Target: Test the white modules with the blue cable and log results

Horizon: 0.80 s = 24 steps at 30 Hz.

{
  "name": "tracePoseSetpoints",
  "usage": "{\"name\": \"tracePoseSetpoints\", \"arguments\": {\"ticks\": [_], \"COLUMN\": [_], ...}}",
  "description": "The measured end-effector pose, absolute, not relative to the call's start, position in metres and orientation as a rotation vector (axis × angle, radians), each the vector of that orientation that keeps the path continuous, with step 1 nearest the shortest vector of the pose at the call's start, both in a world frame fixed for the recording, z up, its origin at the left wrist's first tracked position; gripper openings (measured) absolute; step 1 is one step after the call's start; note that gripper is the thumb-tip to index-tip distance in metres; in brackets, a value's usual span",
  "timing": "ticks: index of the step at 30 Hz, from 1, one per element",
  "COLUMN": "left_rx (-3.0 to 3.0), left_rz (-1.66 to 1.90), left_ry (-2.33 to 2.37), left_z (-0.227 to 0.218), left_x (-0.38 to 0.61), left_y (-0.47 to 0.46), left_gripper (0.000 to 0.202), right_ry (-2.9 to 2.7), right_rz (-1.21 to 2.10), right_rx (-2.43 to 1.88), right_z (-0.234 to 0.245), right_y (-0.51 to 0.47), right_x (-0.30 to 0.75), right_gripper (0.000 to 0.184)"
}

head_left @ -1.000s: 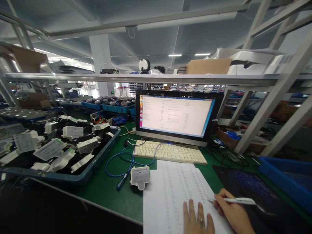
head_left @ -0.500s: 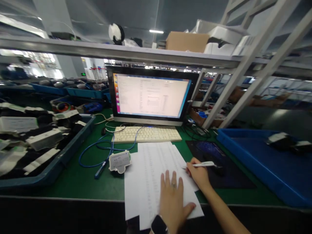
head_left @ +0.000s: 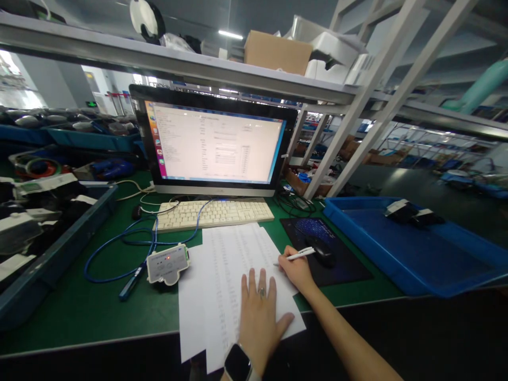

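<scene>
Flat on the printed paper sheets (head_left: 222, 286) lies my left hand (head_left: 260, 312), its fingers stretched out and spread; a ring and a watch (head_left: 237, 363) are on it. My right hand (head_left: 296, 270) is closed around a white pen (head_left: 300, 254), whose tip is at the right part of the sheets. To the left of the paper rests a small white electronic module (head_left: 168, 264) with a red light lit. Beside it a blue cable (head_left: 91, 264) runs in loops over the green table, ending in a dark blue stick-shaped piece (head_left: 130, 284).
A monitor (head_left: 218, 143) stands behind a cream keyboard (head_left: 222, 212). Right of the paper, a black mouse (head_left: 320, 251) sits on a dark mouse pad (head_left: 345, 267). Blue trays (head_left: 397, 264) hold black and white parts at both sides. A shelf (head_left: 190, 61) with boxes crosses above.
The view has swung to the right, so everything appears shifted left. The module's red light now shows. Both hands keep nearly the same places on the paper, the pen still held.
</scene>
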State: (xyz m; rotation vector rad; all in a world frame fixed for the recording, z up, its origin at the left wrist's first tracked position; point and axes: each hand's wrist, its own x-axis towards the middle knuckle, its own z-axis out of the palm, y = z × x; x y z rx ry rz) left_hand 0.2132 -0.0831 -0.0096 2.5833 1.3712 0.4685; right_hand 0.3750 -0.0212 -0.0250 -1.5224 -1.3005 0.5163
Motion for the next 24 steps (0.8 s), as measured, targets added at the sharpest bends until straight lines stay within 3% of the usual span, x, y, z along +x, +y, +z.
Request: {"name": "tracePoseSetpoints", "arguments": {"ticks": [24], "left_rx": [2.600], "left_rz": [0.483], "left_ry": [1.373], "left_z": [-0.0182], "left_x": [0.2124], "left_y": [-0.0829], "left_gripper": [0.071], "right_ry": [-1.368], "right_rz": [0.426], "right_rx": [-1.559], "right_z": [-0.0216], "right_y": [-0.0220], "right_x": [0.3751], "right_gripper": [0.019]}}
